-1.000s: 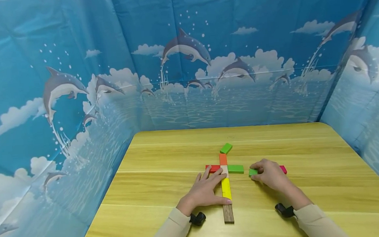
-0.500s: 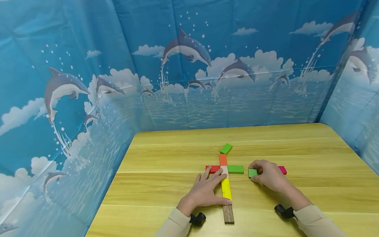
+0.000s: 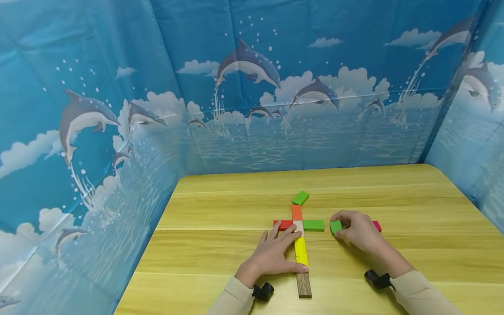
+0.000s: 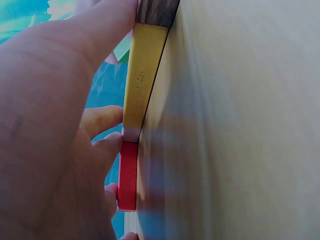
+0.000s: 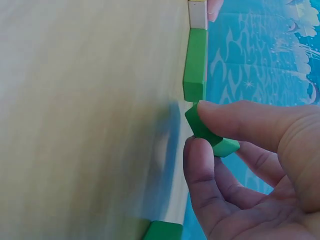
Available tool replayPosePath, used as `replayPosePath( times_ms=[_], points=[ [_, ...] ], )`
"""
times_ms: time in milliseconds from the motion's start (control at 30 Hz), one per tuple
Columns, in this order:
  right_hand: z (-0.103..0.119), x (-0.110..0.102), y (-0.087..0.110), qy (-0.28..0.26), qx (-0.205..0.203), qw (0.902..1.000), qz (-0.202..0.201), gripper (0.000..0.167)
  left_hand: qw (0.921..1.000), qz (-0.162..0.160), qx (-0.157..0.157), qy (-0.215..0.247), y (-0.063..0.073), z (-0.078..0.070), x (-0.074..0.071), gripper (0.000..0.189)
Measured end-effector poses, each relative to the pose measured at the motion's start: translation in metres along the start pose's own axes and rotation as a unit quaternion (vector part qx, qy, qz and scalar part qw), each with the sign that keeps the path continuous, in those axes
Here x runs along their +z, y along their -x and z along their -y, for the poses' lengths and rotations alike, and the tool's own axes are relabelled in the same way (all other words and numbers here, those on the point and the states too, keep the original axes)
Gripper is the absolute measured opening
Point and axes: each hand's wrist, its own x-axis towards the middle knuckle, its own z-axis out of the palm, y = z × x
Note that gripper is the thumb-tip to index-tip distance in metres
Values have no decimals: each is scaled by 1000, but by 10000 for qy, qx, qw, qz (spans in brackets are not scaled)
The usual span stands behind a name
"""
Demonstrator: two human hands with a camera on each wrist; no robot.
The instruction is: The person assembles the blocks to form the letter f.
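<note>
pink block: partly hidden | brown block: cropped, left wrist view

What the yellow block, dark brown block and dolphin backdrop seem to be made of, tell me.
Yellow block: probably painted wood, its even color coat marked by small dark specks. Dark brown block: likely wood, bare or stained, with streaky grain showing. Dolphin backdrop: thin printed sheet, fabric or plastic, slightly sheeny; creases and folds show.

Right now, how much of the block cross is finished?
Done, it seems: the red block, orange block, white block, yellow block, brown block and long green block lie joined. In hand: the right hand pinches another green block near the long one. Perhaps left: the pink block beside that hand and the slanted green block up top.
</note>
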Motion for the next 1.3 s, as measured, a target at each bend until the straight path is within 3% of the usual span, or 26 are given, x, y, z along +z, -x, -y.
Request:
replayPosePath(
  times_ms=[400,1300],
  points=[
    [0,-5,-9,-126,-75,9998,-101,39,10000,-9,17,9,-1,2,1,97],
    [-14,-2,-51,-180,276,9995,-33,42,10000,-36,30,19,4,0,1,96]
  ],
)
